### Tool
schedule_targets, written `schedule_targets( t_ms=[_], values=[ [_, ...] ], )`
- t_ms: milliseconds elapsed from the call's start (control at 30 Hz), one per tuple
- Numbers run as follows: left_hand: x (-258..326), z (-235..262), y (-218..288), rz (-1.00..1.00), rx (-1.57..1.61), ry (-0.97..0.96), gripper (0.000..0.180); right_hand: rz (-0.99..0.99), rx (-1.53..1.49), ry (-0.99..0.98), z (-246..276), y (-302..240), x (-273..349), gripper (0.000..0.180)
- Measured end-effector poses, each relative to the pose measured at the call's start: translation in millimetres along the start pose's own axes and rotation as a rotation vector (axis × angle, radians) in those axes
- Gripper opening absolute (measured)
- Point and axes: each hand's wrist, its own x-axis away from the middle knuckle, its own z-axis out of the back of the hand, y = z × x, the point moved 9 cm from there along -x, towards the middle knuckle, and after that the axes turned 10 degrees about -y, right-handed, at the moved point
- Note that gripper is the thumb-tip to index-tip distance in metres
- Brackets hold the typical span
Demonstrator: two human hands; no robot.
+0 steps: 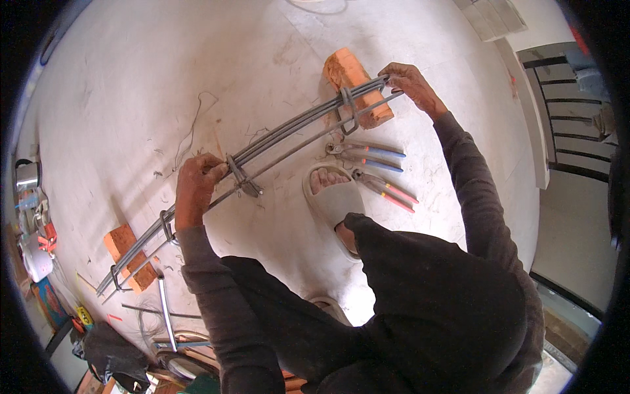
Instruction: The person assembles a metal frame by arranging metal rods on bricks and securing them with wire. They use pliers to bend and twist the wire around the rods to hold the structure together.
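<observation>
A long bundle of thin steel rods [289, 129] runs diagonally across the floor, with bent square stirrups around it, one of them a stirrup [348, 108] near the right end. My left hand [195, 184] is closed over the rods, its thumb and fingertips beside a cluster of stirrups [244, 177]. Beneath that palm the rods are hidden. At the upper right end, my right hand [412, 85] pinches the rod tips. One orange brick [346, 67] lies under the right end, another brick [121, 241] under the left end.
Blue-handled pincers [371, 156] and red-handled pincers [387, 189] lie beside my sandalled foot [333, 197]. Loose wire [192, 128] lies beyond the rods. A metal tube [167, 312] and clutter sit at lower left. A black metal rack [574, 118] stands at right.
</observation>
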Motion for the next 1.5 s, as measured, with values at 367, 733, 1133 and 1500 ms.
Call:
schedule_targets(
  t_ms=[367, 733, 1133, 1500],
  values=[
    [7.3, 4.0, 5.5, -0.04, -0.059, 0.171, 0.021, 0.092, -0.24, 0.042, 1.6, 13.5, -5.2, 0.015],
    [3.6, -2.3, 13.4, -0.071, -0.13, 0.171, 0.023, -0.118, 0.047, 0.076, 20.5, -1.2, -13.6, 0.021],
    [1.3, -11.1, 9.5, -0.087, -0.215, 0.096, 0.029, 0.005, -0.301, 0.077, 17.7, 7.8, -5.7, 0.027],
    [1.0, -12.1, 6.0, -0.071, -0.092, 0.023, 0.027, 0.043, -0.279, 0.198, 18.6, 14.3, -2.9, 0.021]
  ],
)
